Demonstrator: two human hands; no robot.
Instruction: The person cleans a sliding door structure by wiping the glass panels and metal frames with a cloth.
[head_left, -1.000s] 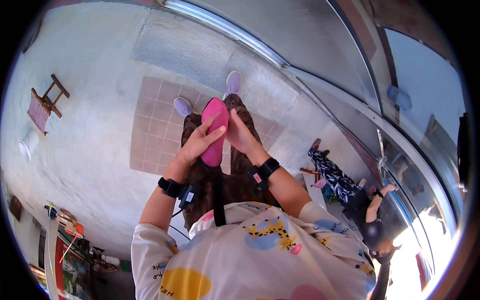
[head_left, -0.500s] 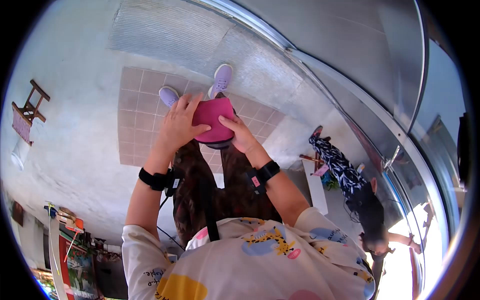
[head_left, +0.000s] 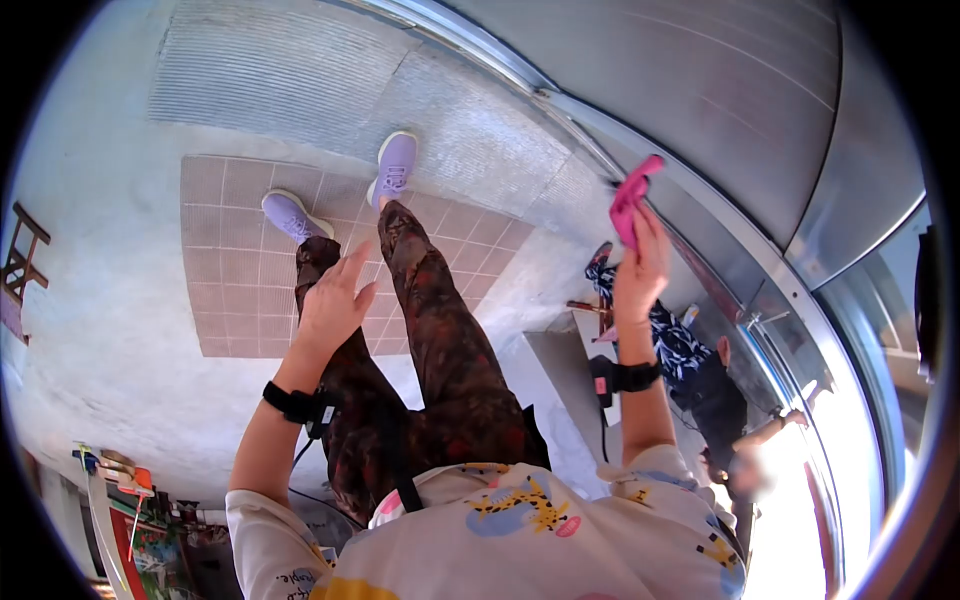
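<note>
A pink cloth item (head_left: 630, 205) with some dark trim is held up at the right, close to the metal-framed glass door. The fingers of my right hand (head_left: 643, 270) are closed on its lower end. My left hand (head_left: 335, 300) hangs over the tiled patch of floor, above my left leg, with its thumb apart from the fingers and nothing in it. Both wrists wear black straps with small boxes.
Another person (head_left: 710, 395) in dark clothes is at the lower right beside the door frame (head_left: 790, 290). A wooden stool (head_left: 20, 255) stands at the far left. Shelves with assorted items (head_left: 135, 485) are at the lower left. Ribbed metal sheeting (head_left: 280, 65) lies ahead.
My right hand has carried the pink item away from my left hand, up and to the right. My left hand has let go of it. The view has shifted over the floor.
</note>
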